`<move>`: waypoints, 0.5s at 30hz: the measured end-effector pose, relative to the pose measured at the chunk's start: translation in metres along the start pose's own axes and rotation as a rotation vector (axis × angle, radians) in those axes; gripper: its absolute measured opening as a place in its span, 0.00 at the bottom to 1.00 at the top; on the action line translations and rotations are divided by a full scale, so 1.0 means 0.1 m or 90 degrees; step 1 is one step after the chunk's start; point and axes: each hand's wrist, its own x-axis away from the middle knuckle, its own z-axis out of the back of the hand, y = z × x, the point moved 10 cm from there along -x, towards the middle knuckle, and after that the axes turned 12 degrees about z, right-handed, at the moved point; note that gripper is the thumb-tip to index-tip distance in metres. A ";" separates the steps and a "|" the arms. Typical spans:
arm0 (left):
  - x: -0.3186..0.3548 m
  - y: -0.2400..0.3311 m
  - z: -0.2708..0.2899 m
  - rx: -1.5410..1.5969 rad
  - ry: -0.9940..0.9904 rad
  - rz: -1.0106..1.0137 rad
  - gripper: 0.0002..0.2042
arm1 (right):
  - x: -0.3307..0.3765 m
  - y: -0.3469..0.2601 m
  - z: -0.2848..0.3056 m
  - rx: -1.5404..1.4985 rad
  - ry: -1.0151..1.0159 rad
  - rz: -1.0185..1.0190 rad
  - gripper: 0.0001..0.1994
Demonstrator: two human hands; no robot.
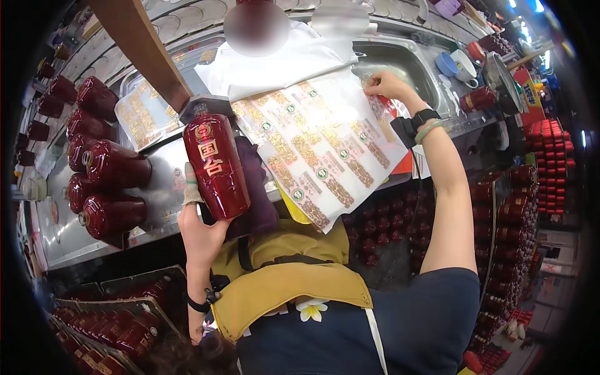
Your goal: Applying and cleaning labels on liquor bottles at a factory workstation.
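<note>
The left hand (203,236) grasps the lower end of a glossy red bottle (222,181), held at the near edge of the metal worktop (164,187), its contents hidden by opaque walls. The right hand (389,86) has its fingertips at the far right corner of the decal sheet (319,147); whether they grip it, I cannot tell. A tray (122,87) carries more decals; the sink's (431,74) contents are unclear. Boxed bottles (128,331) at lower left are partly cut off.
</note>
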 end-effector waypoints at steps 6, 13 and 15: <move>-0.01 0.10 0.04 0.045 -0.097 -0.062 0.60 | 0.27 -0.62 0.55 0.082 0.250 0.036 0.14; -0.32 0.72 0.31 0.134 -0.050 -0.177 0.42 | 0.80 -2.38 0.71 -0.064 0.339 0.244 0.12; -0.40 1.10 0.24 0.070 -0.046 -0.249 0.38 | 0.91 -2.76 0.64 -0.109 0.338 0.287 0.11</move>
